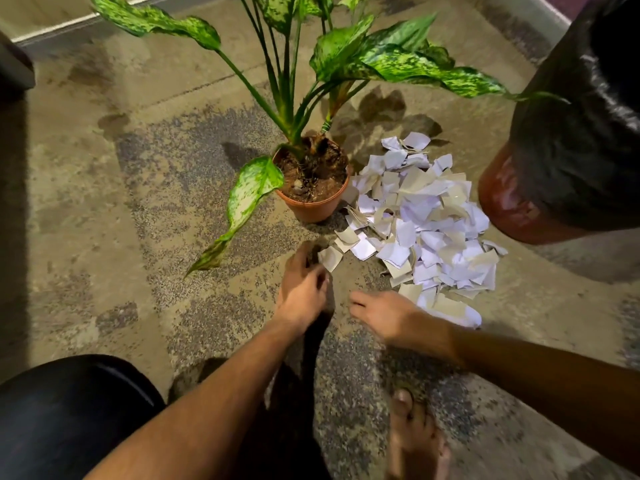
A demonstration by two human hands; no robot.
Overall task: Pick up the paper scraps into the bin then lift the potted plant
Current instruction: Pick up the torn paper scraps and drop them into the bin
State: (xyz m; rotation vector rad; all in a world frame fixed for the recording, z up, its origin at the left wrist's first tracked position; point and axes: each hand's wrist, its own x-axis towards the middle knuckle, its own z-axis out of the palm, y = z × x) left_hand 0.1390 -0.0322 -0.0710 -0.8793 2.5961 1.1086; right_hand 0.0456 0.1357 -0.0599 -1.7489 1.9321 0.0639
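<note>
Crowding the potted plant [313,181] and bin [568,140], paper scraps [426,223] meet left hand [303,289] pinching one, right hand [388,315] relaxed.

No text, label, brand, number or sign is showing legibly anywhere. The paper scraps [422,223] are lying with blank white and beige faces, the terracotta pot [313,207] is carrying no marking, and the bin [512,206] with its black liner is showing no readable print.

Speckled, patchy stone floor [194,188] under warm light, pale kerb [69,24] along the far edge.
</note>
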